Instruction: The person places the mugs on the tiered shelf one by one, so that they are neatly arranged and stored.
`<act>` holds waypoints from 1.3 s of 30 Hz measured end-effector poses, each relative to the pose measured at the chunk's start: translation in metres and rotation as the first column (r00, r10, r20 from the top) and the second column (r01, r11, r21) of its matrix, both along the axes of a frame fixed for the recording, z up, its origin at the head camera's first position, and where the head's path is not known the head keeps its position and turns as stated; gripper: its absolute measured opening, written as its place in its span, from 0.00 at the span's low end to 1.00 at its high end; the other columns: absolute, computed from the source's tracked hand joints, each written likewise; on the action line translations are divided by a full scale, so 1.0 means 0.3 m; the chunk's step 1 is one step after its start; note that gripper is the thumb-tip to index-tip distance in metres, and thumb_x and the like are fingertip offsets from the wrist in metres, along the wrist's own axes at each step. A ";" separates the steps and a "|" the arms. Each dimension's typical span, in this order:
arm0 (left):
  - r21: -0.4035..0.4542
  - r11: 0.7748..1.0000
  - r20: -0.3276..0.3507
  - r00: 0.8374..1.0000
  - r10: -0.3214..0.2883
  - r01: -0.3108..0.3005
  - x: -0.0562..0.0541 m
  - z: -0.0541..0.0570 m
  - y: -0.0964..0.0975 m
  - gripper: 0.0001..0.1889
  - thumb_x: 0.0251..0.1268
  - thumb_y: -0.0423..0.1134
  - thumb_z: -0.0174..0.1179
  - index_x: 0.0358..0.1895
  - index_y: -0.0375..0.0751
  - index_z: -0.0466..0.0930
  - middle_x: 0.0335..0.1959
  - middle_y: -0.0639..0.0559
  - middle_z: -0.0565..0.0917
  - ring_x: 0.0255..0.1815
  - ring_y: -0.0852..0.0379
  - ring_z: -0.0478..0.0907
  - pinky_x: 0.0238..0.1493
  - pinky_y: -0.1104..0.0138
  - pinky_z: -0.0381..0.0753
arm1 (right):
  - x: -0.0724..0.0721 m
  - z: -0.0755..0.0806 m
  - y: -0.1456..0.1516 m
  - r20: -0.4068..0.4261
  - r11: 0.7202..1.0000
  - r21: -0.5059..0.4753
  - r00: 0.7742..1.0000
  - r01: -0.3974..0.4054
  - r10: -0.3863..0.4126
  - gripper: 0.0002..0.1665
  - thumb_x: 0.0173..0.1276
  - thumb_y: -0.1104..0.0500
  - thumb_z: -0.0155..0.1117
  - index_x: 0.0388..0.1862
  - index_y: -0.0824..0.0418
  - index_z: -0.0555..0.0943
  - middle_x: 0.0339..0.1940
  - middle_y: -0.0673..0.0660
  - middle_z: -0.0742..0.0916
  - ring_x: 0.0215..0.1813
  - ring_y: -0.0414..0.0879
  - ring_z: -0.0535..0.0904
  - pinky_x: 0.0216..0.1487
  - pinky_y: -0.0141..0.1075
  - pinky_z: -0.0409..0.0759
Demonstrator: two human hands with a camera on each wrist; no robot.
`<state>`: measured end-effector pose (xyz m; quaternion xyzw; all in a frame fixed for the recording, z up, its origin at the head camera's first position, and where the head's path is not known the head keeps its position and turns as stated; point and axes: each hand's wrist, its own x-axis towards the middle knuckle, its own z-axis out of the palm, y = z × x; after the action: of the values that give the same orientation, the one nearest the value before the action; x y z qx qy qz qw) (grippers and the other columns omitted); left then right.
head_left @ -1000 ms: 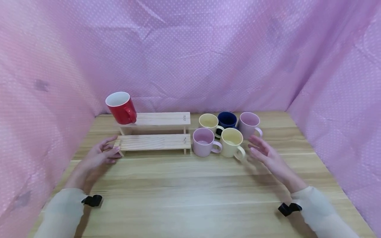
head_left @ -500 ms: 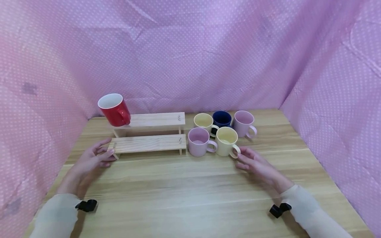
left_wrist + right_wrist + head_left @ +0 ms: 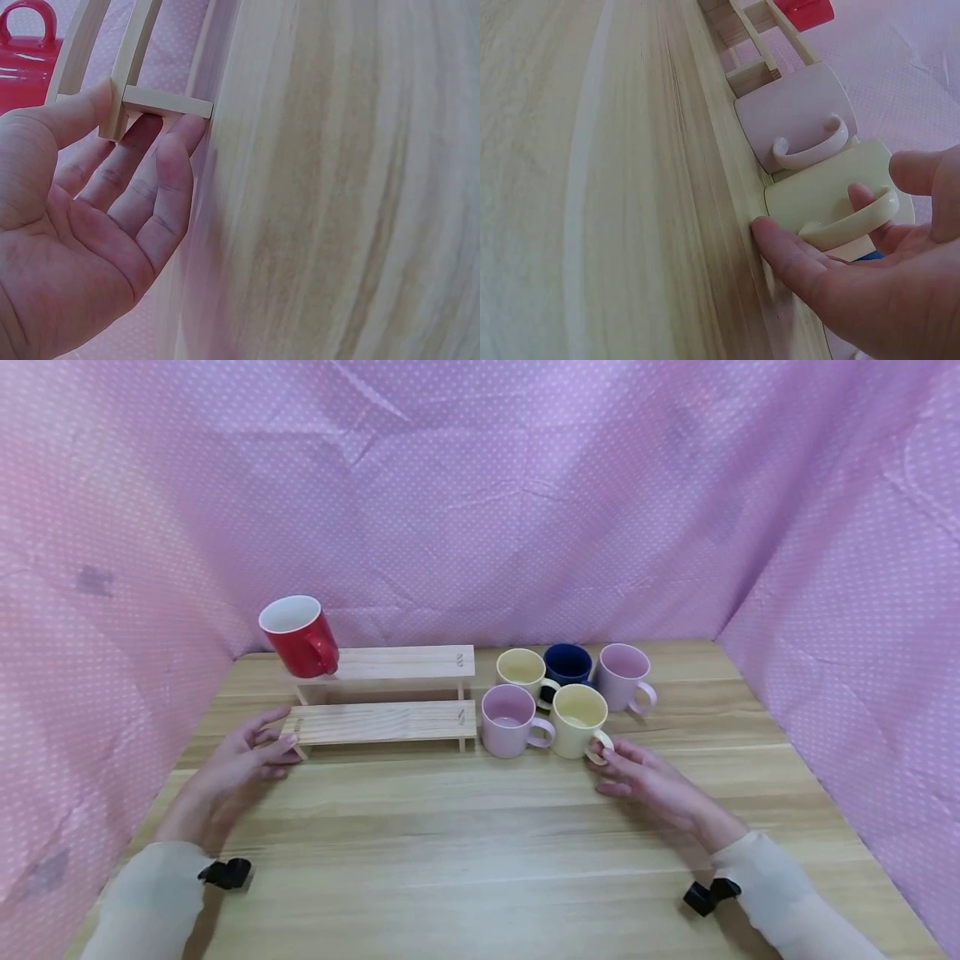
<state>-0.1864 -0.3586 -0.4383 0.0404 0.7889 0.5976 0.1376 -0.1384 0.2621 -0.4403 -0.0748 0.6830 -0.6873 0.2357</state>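
At the left end of the front wooden shelf (image 3: 382, 722), my left hand (image 3: 243, 756) holds on: in the left wrist view the thumb lies against the board and the fingers (image 3: 172, 172) reach to the short leg. My right hand (image 3: 645, 781) is at the handle of the front yellow mug (image 3: 577, 727), with one fingertip (image 3: 860, 196) showing through the handle loop and the thumb close above. That mug stands upright on the table beside a front pink mug (image 3: 506, 722). On the left of the rear shelf (image 3: 405, 662) stands a red mug (image 3: 303, 647), white inside.
Behind the front mugs stand another yellow mug (image 3: 520, 668), a dark blue mug (image 3: 567, 662) and another pink mug (image 3: 624, 675), close together. Wood-grain table (image 3: 450, 852) stretches before the shelves. Pink dotted cloth (image 3: 480, 510) hangs at the back and sides.
My right hand has moved left and down from beside the rear pink mug to the front yellow mug's handle. My left hand stays at the shelf end. The view shifts slightly.
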 end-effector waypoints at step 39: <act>-0.052 0.998 0.009 1.000 0.025 -0.025 0.001 0.002 0.007 0.41 0.77 0.46 0.58 0.82 0.38 0.43 0.51 0.49 0.81 0.46 0.59 0.86 0.44 0.61 0.87 | -0.010 0.010 -0.052 0.104 0.981 -0.073 0.979 0.182 -0.174 0.18 0.83 0.49 0.51 0.46 0.63 0.78 0.49 0.57 0.79 0.62 0.52 0.80 0.65 0.43 0.76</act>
<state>-0.1860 -0.3565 -0.4378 0.0241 0.8038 0.5789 0.1348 -0.1415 0.2464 -0.4374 0.0103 0.6458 -0.7360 0.2029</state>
